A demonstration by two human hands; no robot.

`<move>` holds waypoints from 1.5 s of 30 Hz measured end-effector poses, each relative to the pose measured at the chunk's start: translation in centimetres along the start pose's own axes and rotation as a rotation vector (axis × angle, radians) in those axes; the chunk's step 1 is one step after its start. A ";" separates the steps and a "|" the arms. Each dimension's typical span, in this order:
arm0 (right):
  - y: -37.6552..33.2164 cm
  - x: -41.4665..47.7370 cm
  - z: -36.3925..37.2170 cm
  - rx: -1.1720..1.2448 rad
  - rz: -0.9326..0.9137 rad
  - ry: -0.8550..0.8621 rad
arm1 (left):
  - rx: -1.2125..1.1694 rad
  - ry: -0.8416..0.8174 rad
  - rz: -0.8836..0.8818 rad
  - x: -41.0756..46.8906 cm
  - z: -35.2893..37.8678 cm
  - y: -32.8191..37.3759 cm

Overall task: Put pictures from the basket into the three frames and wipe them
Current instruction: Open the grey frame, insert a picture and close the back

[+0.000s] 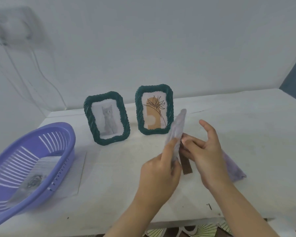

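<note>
Two green frames stand at the back of the white table [246, 134]: the cat frame [107, 118] on the left and the flower frame [154, 109] on the right. In front of the flower frame my left hand [161, 171] grips a flat greyish piece [177, 132] seen edge-on, with a brown stand strip [187, 165] hanging below it; it looks like the third frame. My right hand [205, 151] pinches the same piece from the right, index finger raised. The purple basket [61, 144] at the left holds a grey rose picture [34, 181].
A lilac cloth [235, 170] lies on the table behind my right hand. A sheet of paper [73, 177] sticks out from under the basket. The wall stands close behind the frames, and the table's front edge runs just below my forearms.
</note>
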State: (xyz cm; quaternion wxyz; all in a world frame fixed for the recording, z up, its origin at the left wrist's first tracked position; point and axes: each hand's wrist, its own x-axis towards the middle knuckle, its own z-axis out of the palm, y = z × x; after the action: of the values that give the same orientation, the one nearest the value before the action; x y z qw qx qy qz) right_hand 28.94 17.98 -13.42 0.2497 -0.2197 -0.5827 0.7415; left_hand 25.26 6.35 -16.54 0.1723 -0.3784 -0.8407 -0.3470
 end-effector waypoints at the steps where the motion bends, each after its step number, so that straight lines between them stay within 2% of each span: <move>1: -0.2 0.0 0.1 0.012 0.012 -0.012 | -0.025 0.013 -0.028 0.0 -0.3 -0.2; 4: -0.9 0.3 -0.1 0.031 -0.001 0.000 | -0.124 0.050 -0.130 0.2 -1.1 -1.1; 6: -1.2 0.6 -0.5 0.004 -0.085 0.056 | -0.169 0.056 -0.202 0.3 -1.8 -1.6; 8: -0.6 1.0 -1.1 -0.087 -0.191 0.144 | -0.274 0.047 -0.320 0.1 -2.3 -2.2; 10: 0.9 1.4 -1.6 -0.254 -0.240 0.188 | -0.479 0.039 -0.500 -0.1 -2.5 -2.6; 14: 4.7 1.6 -1.6 -0.378 -0.026 0.088 | -0.842 0.114 -0.832 -0.7 -2.2 -3.3; 17: 6.5 1.1 -1.3 -0.380 -0.002 0.059 | -0.969 0.187 -0.936 -1.6 -1.8 -3.7; 21: 7.1 1.0 -1.5 -0.396 -0.065 0.104 | -0.917 0.135 -0.924 -2.5 -1.6 -4.6; 27: 8.0 1.2 -1.9 -0.500 -0.107 0.031 | -0.568 0.064 -0.800 -2.9 -2.0 -7.2; 34: 9.3 -0.3 -1.7 -0.750 -0.251 -0.055 | -0.502 -0.061 -0.851 -4.3 -2.4 -8.9; 45: 9.8 -1.1 -1.4 -1.013 -0.480 0.052 | -0.365 -0.049 -0.763 -5.0 -1.8 -9.1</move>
State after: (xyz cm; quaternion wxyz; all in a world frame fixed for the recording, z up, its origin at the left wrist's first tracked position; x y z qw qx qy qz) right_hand 29.55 16.42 -23.22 0.2889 -0.1915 -0.8935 0.2856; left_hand 21.71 -1.83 -22.21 -0.0584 -0.0726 -0.8490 -0.5201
